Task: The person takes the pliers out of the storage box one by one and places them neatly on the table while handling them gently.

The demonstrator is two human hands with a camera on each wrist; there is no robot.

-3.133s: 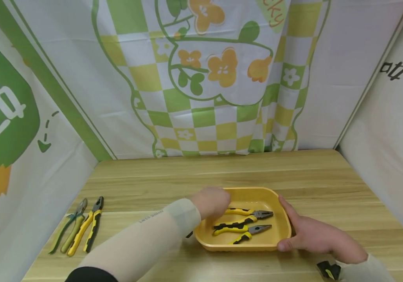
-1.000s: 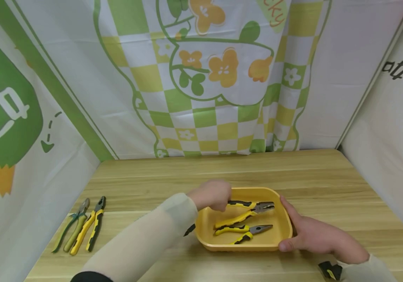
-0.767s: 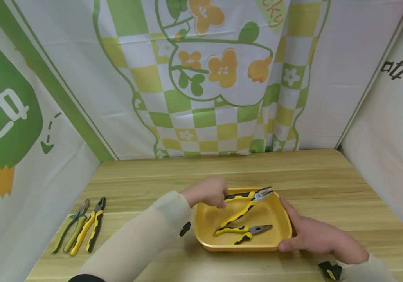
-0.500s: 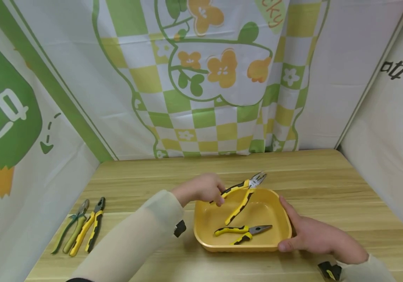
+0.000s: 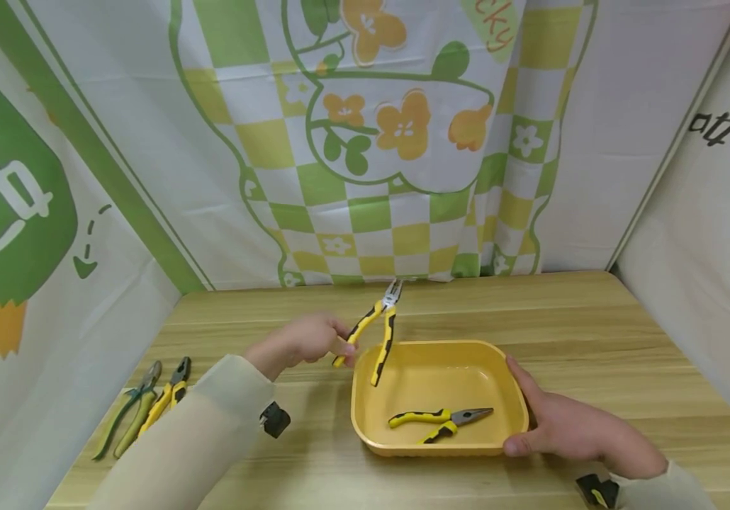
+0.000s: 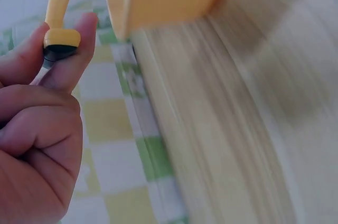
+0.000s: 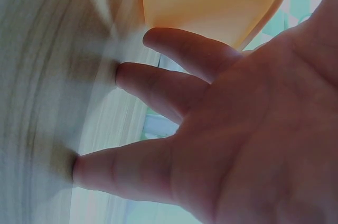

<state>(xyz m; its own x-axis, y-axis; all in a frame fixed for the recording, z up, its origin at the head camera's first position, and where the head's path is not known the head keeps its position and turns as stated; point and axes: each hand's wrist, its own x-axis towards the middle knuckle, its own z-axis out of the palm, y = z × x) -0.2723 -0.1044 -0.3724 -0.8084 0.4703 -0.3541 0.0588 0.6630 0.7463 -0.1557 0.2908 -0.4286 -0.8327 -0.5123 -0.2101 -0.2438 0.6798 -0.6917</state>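
Observation:
In the head view my left hand (image 5: 314, 338) pinches one handle of yellow-and-black combination pliers (image 5: 389, 306) between thumb and index finger. The pliers are raised, jaws up and handles spread, over the left end of the yellow plastic box (image 5: 441, 345). The left wrist view has the handle end (image 6: 62, 38) between those fingertips, the other fingers folded. Yellow-and-black long-nose pliers (image 5: 467, 416) lie inside the box. My right hand (image 5: 569, 425) rests against the box's right end, thumb at the near corner; its other fingers (image 7: 153, 86) are straight and spread, tips at the tabletop.
On the left of the wooden table (image 5: 263, 304) lie green-handled diagonal cutters (image 5: 138, 411) and yellow-and-black pliers (image 5: 170, 393), the latter partly hidden by my left sleeve (image 5: 193, 425). A checked curtain (image 5: 371, 212) hangs behind the table; printed cloth walls stand at both sides.
My left hand has lifted the combination pliers out of the box, carried them left and turned their jaws upward. The right hand, the box and the long-nose pliers have stayed in place.

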